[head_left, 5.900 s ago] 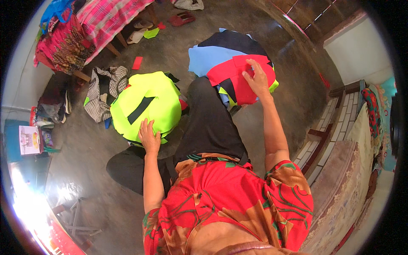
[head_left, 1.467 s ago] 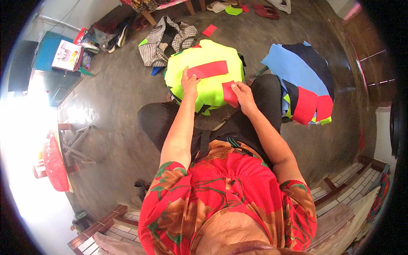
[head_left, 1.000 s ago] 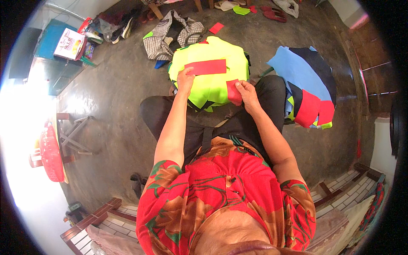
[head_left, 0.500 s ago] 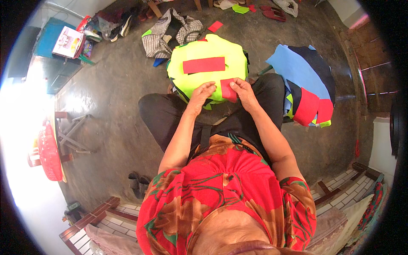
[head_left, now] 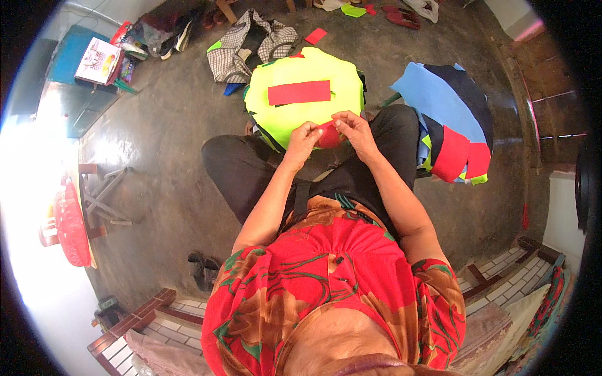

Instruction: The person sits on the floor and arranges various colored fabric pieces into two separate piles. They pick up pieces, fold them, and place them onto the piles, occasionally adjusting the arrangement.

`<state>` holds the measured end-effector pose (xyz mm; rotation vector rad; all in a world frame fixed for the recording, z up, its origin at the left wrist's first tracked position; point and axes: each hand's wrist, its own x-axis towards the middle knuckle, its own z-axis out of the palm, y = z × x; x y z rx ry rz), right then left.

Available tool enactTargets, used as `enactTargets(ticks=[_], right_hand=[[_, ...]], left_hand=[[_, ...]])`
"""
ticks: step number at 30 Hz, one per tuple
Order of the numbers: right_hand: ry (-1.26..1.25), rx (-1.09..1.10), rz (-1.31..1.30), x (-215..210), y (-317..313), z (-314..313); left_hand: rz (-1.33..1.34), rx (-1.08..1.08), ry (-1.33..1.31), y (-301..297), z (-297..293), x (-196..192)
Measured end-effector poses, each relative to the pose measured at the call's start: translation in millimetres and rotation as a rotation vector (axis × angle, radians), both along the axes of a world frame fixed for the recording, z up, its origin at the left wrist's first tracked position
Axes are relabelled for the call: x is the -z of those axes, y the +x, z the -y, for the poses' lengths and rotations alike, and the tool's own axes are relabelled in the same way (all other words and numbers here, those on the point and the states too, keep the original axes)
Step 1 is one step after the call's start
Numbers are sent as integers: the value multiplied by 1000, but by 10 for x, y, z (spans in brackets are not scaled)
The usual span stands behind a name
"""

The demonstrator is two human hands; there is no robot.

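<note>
Between my hands is a small red piece of cloth point(head_left: 328, 136), held over the near edge of a pile of bright yellow fabric point(head_left: 295, 111). My left hand point(head_left: 303, 141) is closed in a pinch on its left side. At its upper right, the fingers of my right hand point(head_left: 353, 130) pinch it too. Flat on the yellow fabric, beyond my hands, lies a red strip point(head_left: 299, 93) with a dark slit along its lower edge. To the right of my knee rests a heap of cloth with a light blue piece point(head_left: 433, 94) and red pieces point(head_left: 451, 154).
Checked cloth point(head_left: 229, 59) lies on the floor beyond the yellow pile, near a red scrap point(head_left: 315, 36). Shoes point(head_left: 177, 41) and a teal cabinet point(head_left: 66, 59) stand at the far left. A red plastic item point(head_left: 72, 224) is at the left; dark footwear point(head_left: 202, 269) sits behind me.
My left hand has moved right and now pinches the red cloth piece. My right hand has shifted slightly up along it, and the piece has turned and tilted.
</note>
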<state>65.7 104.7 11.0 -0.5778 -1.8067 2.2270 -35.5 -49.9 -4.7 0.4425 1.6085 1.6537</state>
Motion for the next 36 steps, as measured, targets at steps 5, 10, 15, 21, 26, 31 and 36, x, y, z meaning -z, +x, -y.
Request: enactTargets(ticks=[5, 10, 15, 21, 26, 31, 36], right_hand=[[-31, 123, 97, -2, 2, -18], [-37, 48, 127, 48, -2, -38], [-54, 42, 167, 57, -26, -54], [-64, 46, 166, 45, -11, -51], [-84, 29, 167, 50, 10, -47], [-101, 39, 142, 92, 19, -17], [-95, -2, 79, 108, -12, 5]], left_hand=[[-66, -146, 43, -153, 11, -173], [-103, -147, 13, -478, 88, -442], [-258, -196, -41, -1151, 19, -311], [-740, -445, -383, -1181, 135, 74], [-1264, -90, -466, -713, 166, 124], [-1345, 131, -658, -617, 215, 326], [-1283, 140, -714, -638, 228, 285]])
